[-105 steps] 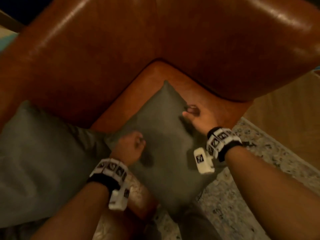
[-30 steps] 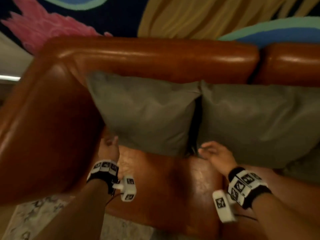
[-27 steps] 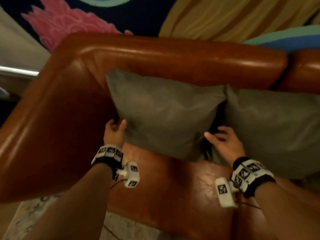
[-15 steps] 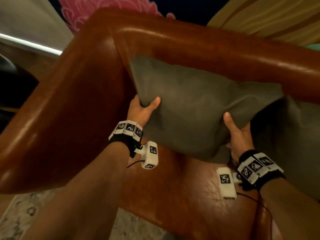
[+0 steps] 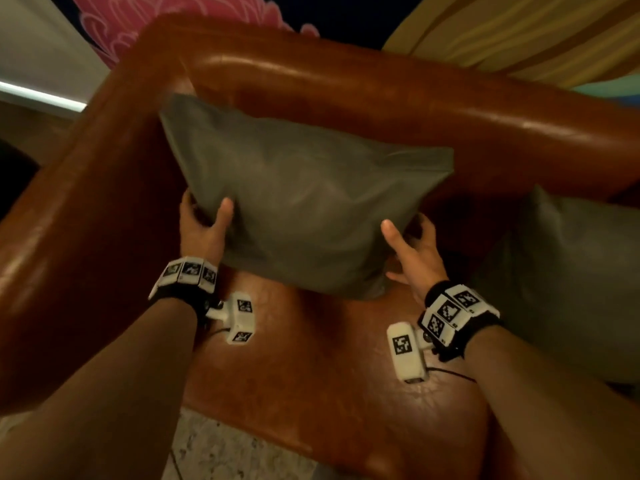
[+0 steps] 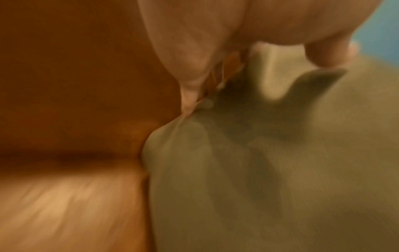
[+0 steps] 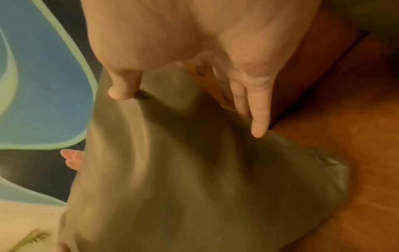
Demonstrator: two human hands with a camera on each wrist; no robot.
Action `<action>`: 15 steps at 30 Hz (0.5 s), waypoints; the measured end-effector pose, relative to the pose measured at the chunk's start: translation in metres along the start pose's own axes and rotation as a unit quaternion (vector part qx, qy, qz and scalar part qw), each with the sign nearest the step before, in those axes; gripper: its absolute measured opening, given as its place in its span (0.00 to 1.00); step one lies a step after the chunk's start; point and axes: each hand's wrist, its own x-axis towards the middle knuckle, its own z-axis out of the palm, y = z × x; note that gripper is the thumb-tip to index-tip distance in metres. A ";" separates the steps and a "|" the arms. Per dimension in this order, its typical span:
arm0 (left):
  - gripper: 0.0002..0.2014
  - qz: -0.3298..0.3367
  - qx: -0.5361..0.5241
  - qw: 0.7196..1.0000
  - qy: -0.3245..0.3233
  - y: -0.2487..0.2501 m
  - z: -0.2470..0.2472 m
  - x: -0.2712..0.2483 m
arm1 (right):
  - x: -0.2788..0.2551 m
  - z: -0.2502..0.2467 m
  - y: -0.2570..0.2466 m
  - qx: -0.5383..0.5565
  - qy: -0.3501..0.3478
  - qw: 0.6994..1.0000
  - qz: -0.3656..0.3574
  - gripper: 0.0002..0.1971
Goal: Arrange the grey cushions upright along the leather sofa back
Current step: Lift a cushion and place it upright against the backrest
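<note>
Sofa [image 5: 381, 98] corner — cushion [image 5: 304, 199] hides both hands' fingers [image 5: 188, 206], second cushion [image 5: 571, 278] cropped.

We see a dim, warm-lit room: glare streaks along the leather sofa back [image 5: 398, 84] and seat [image 5: 329, 358], and a bright strip glows at far left. Head-view edges bow outward. Both wrist views are smeared by motion blur, the grey cushion [image 5: 304, 202] casting soft shadows beneath our thumbs.
</note>
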 end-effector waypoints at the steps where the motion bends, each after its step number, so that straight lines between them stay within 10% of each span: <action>1: 0.44 -0.011 0.000 0.999 0.044 -0.011 0.000 -0.010 | -0.006 -0.012 0.005 0.004 0.000 1.000 -0.001 0.51; 4: 0.27 -0.080 0.063 0.986 0.129 -0.043 0.015 -0.053 | -0.025 -0.064 0.043 -0.040 -0.002 0.999 0.021 0.27; 7: 0.14 -0.161 0.198 0.967 -0.001 -0.069 0.051 -0.116 | -0.045 -0.135 0.098 -0.109 -0.004 0.993 0.045 0.05; 13: 0.11 -0.084 0.215 0.936 -0.264 -0.036 0.175 -0.222 | -0.091 -0.334 0.124 -0.139 0.134 0.972 0.133 0.04; 15: 0.05 -0.051 0.193 0.937 -0.285 -0.007 0.217 -0.243 | -0.083 -0.400 0.120 -0.096 0.224 0.962 0.126 0.23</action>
